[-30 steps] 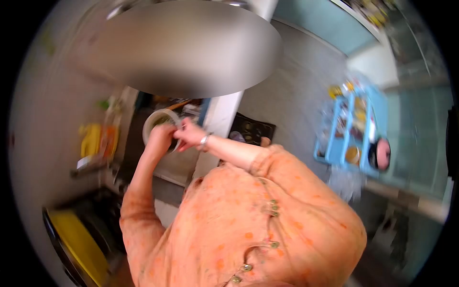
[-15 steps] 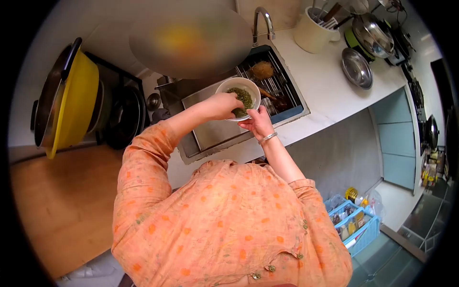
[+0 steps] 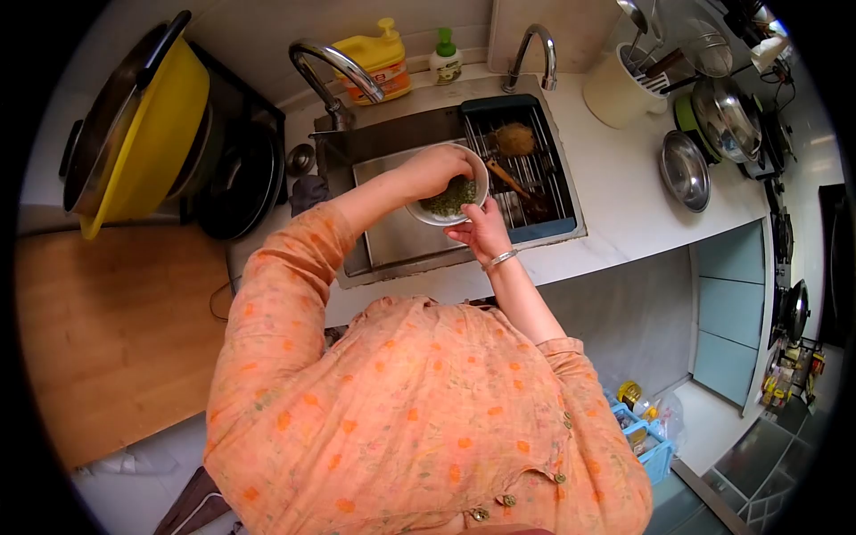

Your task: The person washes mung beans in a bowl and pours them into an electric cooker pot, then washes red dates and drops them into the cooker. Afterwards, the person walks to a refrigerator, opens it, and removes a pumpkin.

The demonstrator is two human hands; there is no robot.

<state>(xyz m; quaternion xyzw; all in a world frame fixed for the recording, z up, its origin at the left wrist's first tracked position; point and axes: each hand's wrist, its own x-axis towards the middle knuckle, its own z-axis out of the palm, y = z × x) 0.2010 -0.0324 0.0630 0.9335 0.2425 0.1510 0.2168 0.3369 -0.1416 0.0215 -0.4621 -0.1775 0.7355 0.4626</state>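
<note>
A white bowl (image 3: 484, 183) with small green bits in it is held over the metal sink (image 3: 383, 245). My right hand (image 3: 482, 229), with a bracelet at the wrist, grips the bowl's near right rim, thumb on top. From the left, my left hand (image 3: 439, 171) reaches over the bowl, its fingers curled together at the inner edge above the green bits. What those fingers hold, if anything, is hidden. Right of the bowl, a dark-rimmed drain rack (image 3: 515, 234) holds a brown scrubber (image 3: 514, 139) and a wooden-handled tool (image 3: 506, 177).
Two faucets (image 3: 325, 55) (image 3: 533, 40), a yellow jug (image 3: 374, 64) and a green-topped bottle (image 3: 445, 61) stand behind the sink. Left are a yellow basin (image 3: 160, 134) and a wooden board (image 3: 116, 339). Right are a utensil holder (image 3: 615, 89) and a metal bowl (image 3: 686, 169).
The view has swung from the floor and blue basket to the sink and counter. Both hands remain at the bowl; the left fingers have shifted toward its far right side.
</note>
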